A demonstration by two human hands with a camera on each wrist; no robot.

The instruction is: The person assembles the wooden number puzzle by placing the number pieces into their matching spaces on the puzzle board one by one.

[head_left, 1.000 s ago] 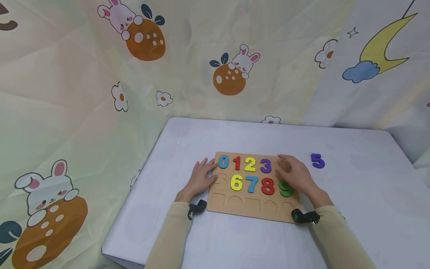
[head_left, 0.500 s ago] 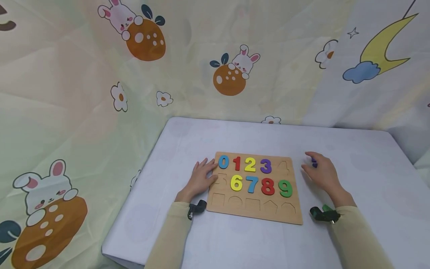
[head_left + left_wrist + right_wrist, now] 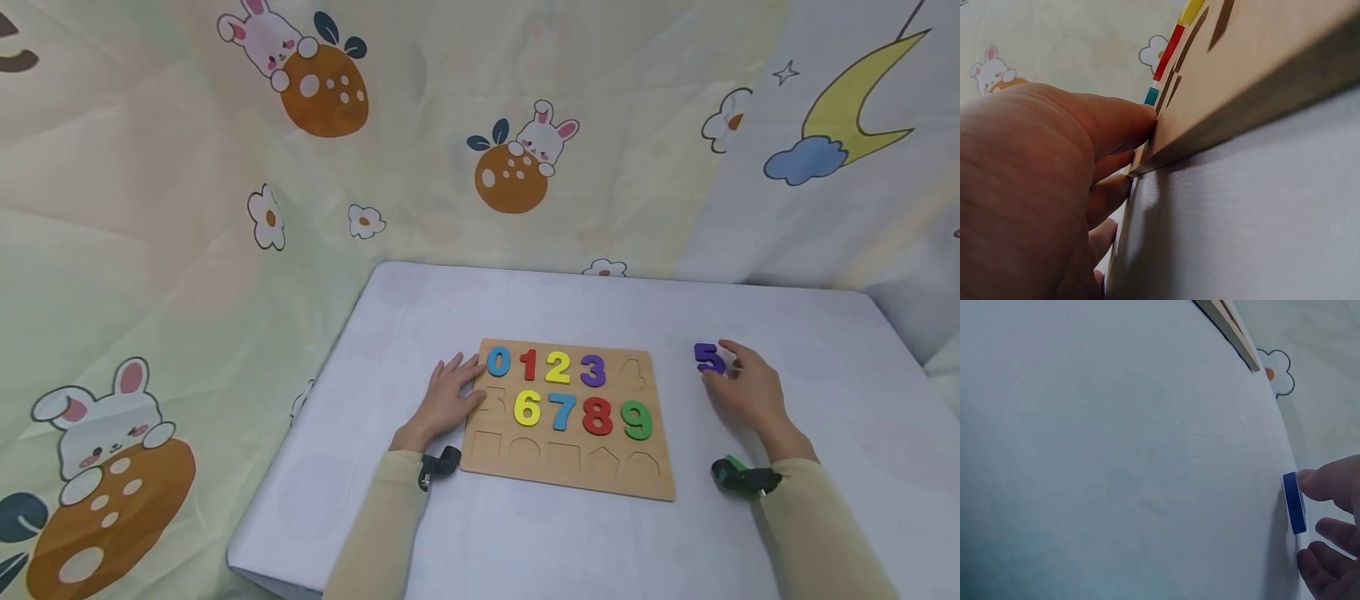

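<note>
A wooden number puzzle board (image 3: 491, 450) lies flat on the table, with 0 to 3 in its top row and 6 to 9 below. My left hand (image 3: 442, 398) rests at the board's left edge; in the left wrist view, the thumb (image 3: 1125, 122) touches its rim. To the board's right, a purple number 5 (image 3: 708, 358) lies on the table. My right hand (image 3: 753, 392) is spread around its right side. The right wrist view has the thumb against the number 5 (image 3: 1294, 503), while the other fingers (image 3: 1335, 531) stand apart from it.
Outlined recesses without pieces show in the board's top right, middle left and bottom row. A small green piece (image 3: 735, 461) peeks out behind the right wrist camera (image 3: 746, 479). A patterned cloth (image 3: 420, 125) hangs behind the white table (image 3: 360, 542).
My right hand has left the board's top right corner and moved right to the number 5, passing over it to its right side. The left hand keeps its place.
</note>
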